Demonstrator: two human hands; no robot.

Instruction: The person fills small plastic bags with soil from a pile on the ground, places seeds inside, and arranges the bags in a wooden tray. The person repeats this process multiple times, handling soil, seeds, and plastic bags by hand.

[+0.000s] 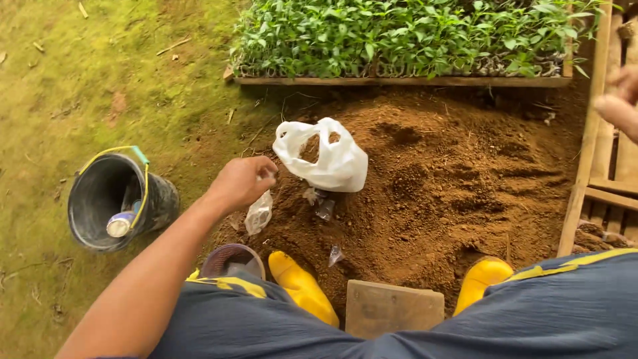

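Observation:
My left hand [242,181] is stretched out over the edge of a mound of brown soil [438,179], fingers pinched on a small clear plastic bag [258,214] that hangs below it. Just right of the hand lies a crumpled white plastic bag [329,156] on the soil. A few small clear bags [323,205] lie on the soil below it. My right hand [619,100] is raised at the right edge of the view, blurred, fingers partly curled; nothing shows in it.
A black bucket [100,199] with a yellow handle and a can inside stands on mossy ground at left. A wooden tray of green seedlings [405,36] sits behind the soil. Wooden slats [598,133] at right. My yellow boots [302,286], a wooden block [392,307], a round basket [232,259].

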